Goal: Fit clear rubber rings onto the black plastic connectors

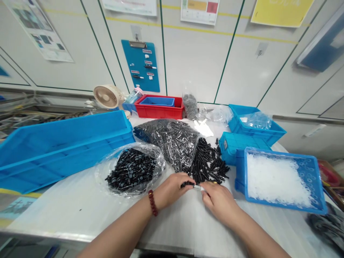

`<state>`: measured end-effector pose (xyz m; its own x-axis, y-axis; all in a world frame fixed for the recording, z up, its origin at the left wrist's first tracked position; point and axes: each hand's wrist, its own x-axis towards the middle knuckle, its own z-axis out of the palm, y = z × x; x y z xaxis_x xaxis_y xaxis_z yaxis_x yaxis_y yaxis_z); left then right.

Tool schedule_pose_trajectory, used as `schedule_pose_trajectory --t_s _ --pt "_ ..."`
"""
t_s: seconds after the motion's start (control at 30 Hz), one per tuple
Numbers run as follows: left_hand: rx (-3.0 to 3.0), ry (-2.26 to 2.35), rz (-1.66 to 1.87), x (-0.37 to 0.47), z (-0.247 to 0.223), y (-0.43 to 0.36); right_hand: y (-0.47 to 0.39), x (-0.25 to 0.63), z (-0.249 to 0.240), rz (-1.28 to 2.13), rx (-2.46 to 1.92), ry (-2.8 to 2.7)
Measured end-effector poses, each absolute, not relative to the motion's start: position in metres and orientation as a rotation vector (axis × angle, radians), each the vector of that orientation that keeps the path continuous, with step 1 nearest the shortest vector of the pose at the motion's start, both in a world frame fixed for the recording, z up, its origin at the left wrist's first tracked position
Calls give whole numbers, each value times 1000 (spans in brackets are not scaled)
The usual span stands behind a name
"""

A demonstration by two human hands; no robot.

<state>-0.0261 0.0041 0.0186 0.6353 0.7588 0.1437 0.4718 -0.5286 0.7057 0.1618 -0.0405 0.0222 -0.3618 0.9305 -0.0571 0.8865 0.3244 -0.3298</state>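
Observation:
My left hand (pixel 174 188), with a red bead bracelet at the wrist, is closed round a small black part (pixel 187 184). Against its end sits a small white piece (pixel 198 187), pinched by my right hand (pixel 217 200). Just beyond both hands lies a loose pile of black parts (pixel 208 161), spilling from a clear plastic bag (pixel 172 139). Left of my hands, an open clear bag (pixel 158 163) holds black parts with pale rings (pixel 133 168). On the right stands a blue bin (pixel 285 205) filled with small white translucent rings (pixel 276 179).
A long blue bin (pixel 67 143) takes up the left side. At the back are a fan (pixel 106 96), a red bin (pixel 158 113), a bag of grey pieces (pixel 190 105) and a white glove (pixel 203 128). Blue boxes (pixel 244 141) stand behind the ring bin.

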Motion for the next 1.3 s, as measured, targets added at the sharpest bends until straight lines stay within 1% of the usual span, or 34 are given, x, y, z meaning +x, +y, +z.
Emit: schedule_pose_trajectory --t_s 0.23,0.47,0.83,0.93,1.07,1.13,1.23,1.3 --pt "2206 1007 564 -28 23 3 -40 162 25 462 -1742 -2422" --pt "2196 965 592 -25 24 0 -41 161 22 295 -1831 -2382" --pt "2173 930 624 -26 19 0 -42 159 22 182 -1984 -2352" --pt "1980 1018 651 -28 24 2 -40 163 23 162 -2023 -2296" --pt "1406 1095 832 -31 28 6 -33 172 24 107 -2112 -2130" --pt "1248 1078 879 -30 28 7 -30 174 23 83 -2170 -2093" --pt "1281 1074 850 -28 25 7 -29 172 20 142 -2167 -2168" --pt "1419 1077 810 -25 22 6 -31 168 19 225 -2060 -2264"
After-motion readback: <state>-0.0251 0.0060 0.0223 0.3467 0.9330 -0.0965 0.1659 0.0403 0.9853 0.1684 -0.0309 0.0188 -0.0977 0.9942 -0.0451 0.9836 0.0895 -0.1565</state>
